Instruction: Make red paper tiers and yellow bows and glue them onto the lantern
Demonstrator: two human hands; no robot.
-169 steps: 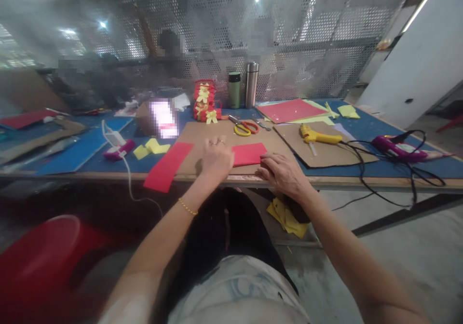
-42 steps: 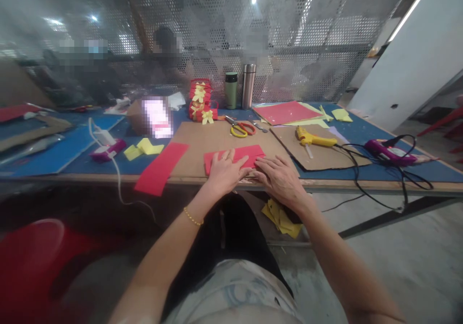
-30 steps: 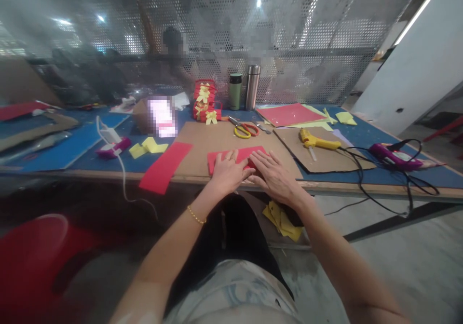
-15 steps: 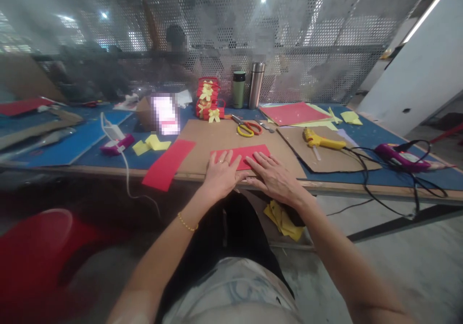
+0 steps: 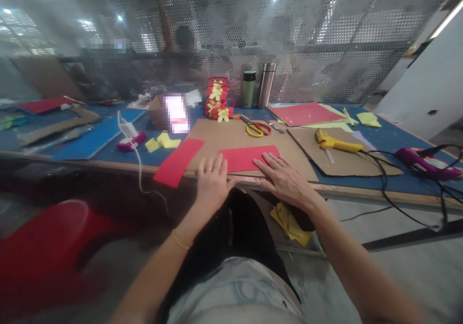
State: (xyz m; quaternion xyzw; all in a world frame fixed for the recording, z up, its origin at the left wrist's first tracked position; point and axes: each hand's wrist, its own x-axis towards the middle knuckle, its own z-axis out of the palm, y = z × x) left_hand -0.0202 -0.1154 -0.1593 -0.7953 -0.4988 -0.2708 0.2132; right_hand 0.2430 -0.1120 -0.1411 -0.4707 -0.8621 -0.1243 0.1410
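Observation:
A red paper strip point(image 5: 240, 159) lies flat on the brown cardboard point(image 5: 217, 132) at the table's front. My left hand point(image 5: 212, 179) rests at the strip's left end, fingers stretched out and fingertips by its edge. On the strip's right part lie the fingers of my right hand point(image 5: 282, 177), spread and flat. Left of my hands, another red paper piece point(image 5: 179, 162) hangs slightly over the table edge. Beyond the strip are scissors point(image 5: 256, 127) with one yellow and one red handle. A stacked red paper craft with yellow bows point(image 5: 218, 100) stands behind the cardboard.
To the right, a yellow glue gun point(image 5: 336, 143) lies on cardboard, its black cord trailing to a purple power strip point(image 5: 427, 162). A green bottle point(image 5: 248, 90) and steel flask point(image 5: 266, 87) stand at the back. Left are a lit phone point(image 5: 176, 114) and yellow paper pieces point(image 5: 164, 141).
My left hand has slid left off the middle of the red strip to its left end, baring more of it. My right hand stays on the strip. The view has shifted slightly left.

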